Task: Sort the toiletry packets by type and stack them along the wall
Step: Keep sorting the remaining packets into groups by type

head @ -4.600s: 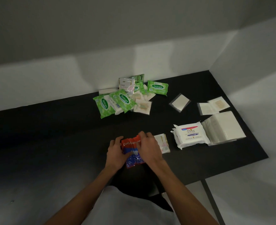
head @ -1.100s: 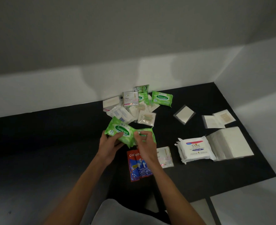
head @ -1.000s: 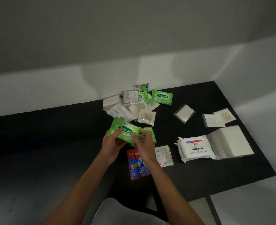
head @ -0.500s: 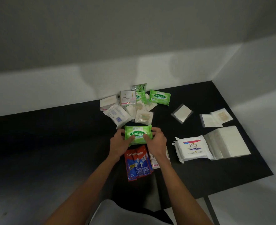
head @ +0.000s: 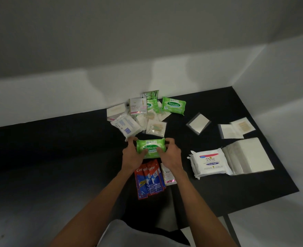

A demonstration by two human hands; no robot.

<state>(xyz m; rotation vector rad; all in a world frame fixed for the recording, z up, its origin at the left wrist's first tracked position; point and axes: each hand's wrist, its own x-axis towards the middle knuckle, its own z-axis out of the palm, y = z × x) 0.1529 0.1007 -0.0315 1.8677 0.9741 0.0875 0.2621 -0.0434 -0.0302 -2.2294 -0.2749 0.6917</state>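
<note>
Both hands on green wipes pack.
Left hand (head: pixel 132 154) and right hand (head: pixel 170 155) clasp the wipes pack (head: pixel 150 147) by its ends, just beyond the toothpaste sachets (head: pixel 149 180).

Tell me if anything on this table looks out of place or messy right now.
Yes. The heap by the wall is still jumbled: a Dove sachet, cotton swab packets and green Sanicare packs overlap at odd angles. Both hands hold a Sanicare stack, apart from the Sanicare packs in the heap.
</note>
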